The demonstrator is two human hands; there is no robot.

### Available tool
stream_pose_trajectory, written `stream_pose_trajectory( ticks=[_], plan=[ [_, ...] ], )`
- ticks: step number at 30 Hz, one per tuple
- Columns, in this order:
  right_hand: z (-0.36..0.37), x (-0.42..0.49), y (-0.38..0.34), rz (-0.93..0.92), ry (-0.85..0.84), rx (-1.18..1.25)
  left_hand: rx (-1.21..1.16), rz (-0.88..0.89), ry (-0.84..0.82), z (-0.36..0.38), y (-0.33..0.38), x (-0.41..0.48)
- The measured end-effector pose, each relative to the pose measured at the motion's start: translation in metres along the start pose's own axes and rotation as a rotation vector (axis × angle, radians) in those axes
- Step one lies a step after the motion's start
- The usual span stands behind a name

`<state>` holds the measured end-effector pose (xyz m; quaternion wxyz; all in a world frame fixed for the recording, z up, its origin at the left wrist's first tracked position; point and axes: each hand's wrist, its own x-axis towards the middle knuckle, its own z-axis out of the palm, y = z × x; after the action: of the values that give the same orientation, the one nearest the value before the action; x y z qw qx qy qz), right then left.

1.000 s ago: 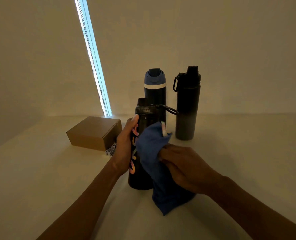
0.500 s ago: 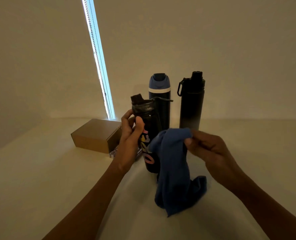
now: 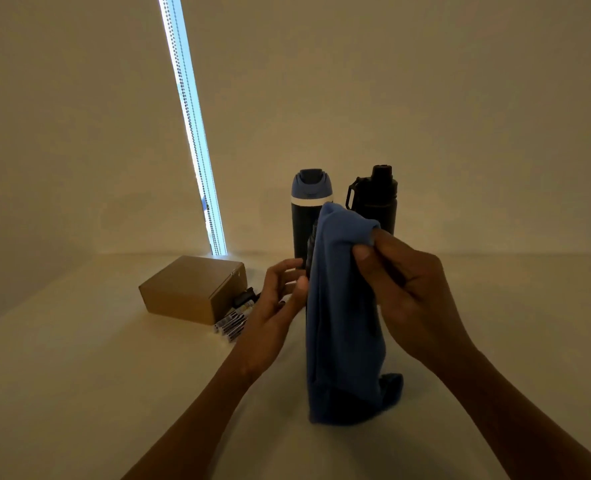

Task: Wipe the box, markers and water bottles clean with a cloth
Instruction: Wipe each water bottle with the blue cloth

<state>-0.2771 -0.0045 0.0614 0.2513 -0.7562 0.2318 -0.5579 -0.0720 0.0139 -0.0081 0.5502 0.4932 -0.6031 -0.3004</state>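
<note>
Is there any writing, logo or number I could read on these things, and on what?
Nothing here can be read.
Markers: striped labels, too small and blurred.
Cardboard box, blue-lidded bottle, black bottle: no print shows.
Third bottle: almost all hidden behind the blue cloth.
</note>
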Motion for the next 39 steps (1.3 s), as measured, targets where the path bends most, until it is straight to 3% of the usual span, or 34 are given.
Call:
stream_pose_trajectory(
  ticks=[7, 10, 14, 17, 20, 22, 29, 34, 37, 39],
  plan=[
    [0.000, -0.005, 0.006, 0.005, 0.019, -0.014, 0.045, 0.024, 0.007, 0.002, -0.002, -0.004],
    [-0.005, -0.003, 0.006, 0.000, 0.072, -0.062, -0.100, 0.053, 0.215, 0.008, 0.011, -0.010],
    [-0.001, 0.010, -0.013, -0.024, 0.030, -0.061, 0.368, 0.557, 0.164, 0.019, 0.014, -0.016],
    [-0.002, 0.019, -0.029, -0.065, 0.041, -0.022, 0.475, 0.701, 0.219, 0.020, 0.008, -0.014],
    [-0.011, 0.023, -0.035, -0.105, 0.161, 0.016, 0.244, 0.383, 0.318, 0.012, 0.020, -0.014],
    [-0.013, 0.021, -0.034, -0.103, 0.238, 0.018, 0.150, 0.285, 0.355, 0.007, 0.025, -0.013],
    [-0.009, 0.010, -0.016, 0.056, 0.430, 0.077, 0.371, 0.358, 0.236, 0.008, 0.026, -0.011],
    [-0.002, 0.000, 0.001, 0.104, 0.495, 0.105, 0.548, 0.645, 0.233, 0.005, 0.016, -0.004],
    [-0.008, -0.002, 0.007, 0.146, 0.565, 0.119, 0.624, 0.557, 0.180, 0.004, 0.014, -0.005],
    [-0.012, -0.002, 0.008, 0.149, 0.616, 0.149, 0.502, 0.443, 0.091, 0.001, 0.019, -0.010]
  ],
)
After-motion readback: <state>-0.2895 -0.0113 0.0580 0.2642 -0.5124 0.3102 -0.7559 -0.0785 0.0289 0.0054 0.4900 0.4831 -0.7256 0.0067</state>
